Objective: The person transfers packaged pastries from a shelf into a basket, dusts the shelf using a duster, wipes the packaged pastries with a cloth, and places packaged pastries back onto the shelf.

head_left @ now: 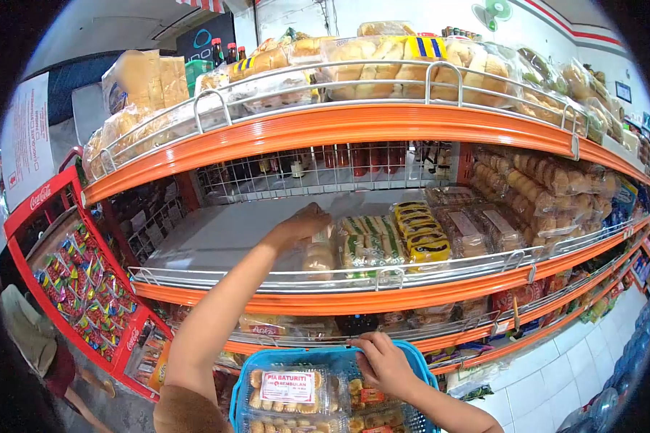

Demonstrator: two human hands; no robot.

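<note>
My left hand (307,221) reaches over the wire rail onto the middle shelf. Its fingers are closed at the top of a clear plastic pack of round buns (318,258), which stands upright behind the rail. Just right of that pack are green-and-white striped packs (372,242) and a stack of yellow-and-black packs (420,232). Lower down, my right hand (383,366) grips the rim of a blue plastic basket (240,386). Inside the basket lie clear boxes of small pastries, one with a white label (287,387) reading "Pia Baturiti".
Bagged loaves (361,61) line the top shelf above its orange edge (339,124). Stacked bagged rolls (556,180) fill the right side. A red Coca-Cola rack (22,216) stands left, near another person's leg (87,408). Wire rails (267,280) run along the shelf fronts.
</note>
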